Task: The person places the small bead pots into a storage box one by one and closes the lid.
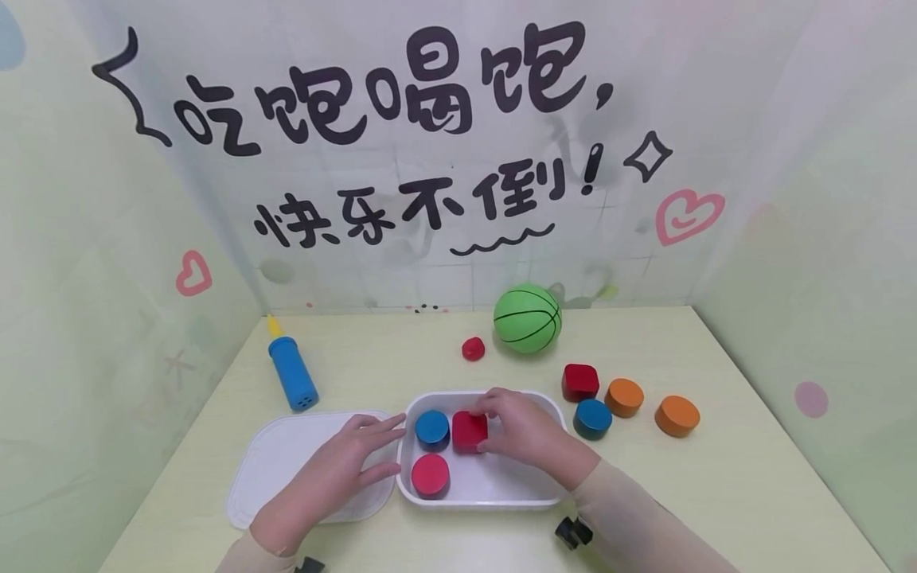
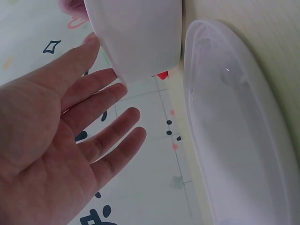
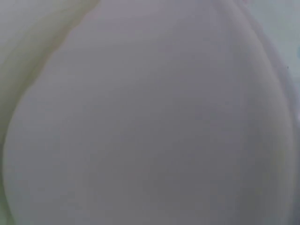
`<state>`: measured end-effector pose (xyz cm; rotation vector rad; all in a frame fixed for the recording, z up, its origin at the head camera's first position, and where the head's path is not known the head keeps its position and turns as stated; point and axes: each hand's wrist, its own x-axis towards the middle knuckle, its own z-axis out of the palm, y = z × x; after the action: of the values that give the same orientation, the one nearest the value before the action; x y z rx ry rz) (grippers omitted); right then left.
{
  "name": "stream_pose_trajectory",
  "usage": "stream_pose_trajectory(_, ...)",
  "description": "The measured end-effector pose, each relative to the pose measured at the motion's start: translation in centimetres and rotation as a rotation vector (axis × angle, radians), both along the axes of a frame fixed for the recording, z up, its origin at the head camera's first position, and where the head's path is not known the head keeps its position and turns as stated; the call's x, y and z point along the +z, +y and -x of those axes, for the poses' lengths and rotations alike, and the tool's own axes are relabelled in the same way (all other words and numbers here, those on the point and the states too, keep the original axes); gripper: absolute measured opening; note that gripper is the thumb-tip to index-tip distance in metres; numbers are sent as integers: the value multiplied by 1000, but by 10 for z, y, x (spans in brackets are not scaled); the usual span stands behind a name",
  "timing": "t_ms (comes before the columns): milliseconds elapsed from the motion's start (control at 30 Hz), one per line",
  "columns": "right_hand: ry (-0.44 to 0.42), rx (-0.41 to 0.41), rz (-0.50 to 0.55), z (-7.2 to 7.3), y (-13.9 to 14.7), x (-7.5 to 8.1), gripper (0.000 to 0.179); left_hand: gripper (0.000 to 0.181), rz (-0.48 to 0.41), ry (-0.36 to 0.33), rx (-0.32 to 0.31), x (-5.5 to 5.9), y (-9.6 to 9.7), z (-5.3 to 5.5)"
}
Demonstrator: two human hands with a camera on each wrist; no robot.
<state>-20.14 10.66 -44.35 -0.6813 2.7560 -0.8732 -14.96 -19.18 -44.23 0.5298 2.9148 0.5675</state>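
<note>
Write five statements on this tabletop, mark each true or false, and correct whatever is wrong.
1. The right hand grips a red, rounded-square block. True.
2. Both hands hold blocks. False: the left hand holds none; its fingers are by the rim of the white, rounded-rectangular tray.
3. Three cylinders stand in the tray. False: two do, a blue cylinder and a pinkish-red cylinder.
4. A green ball with black lines sits behind the tray. True.
5. A blue tube with a yellow tip lies right of the ball. False: it lies left.
</note>
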Motion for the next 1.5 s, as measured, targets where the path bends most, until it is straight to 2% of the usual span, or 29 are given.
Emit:
stream_pose_trajectory(400,51,-41,38,-21,29,13,45,58,3,10,-14,-2,-1,0)
stream_pose_trajectory(700,263,-61,106,-33,66,18,34,59,4,-1,-8,1,0,0)
stream_pose_trajectory(933,342,-120,108,-37,91,9,31,58,12,8,-11,1,0,-1)
stream_pose_trajectory(1300,399,-216,34,-42,134,-3,37,58,5,-9,-5,1,1,0)
stream_pose_trajectory(1500,367,-241,35,-39,153,-8,40,59,8,-9,-3,2,2,-1)
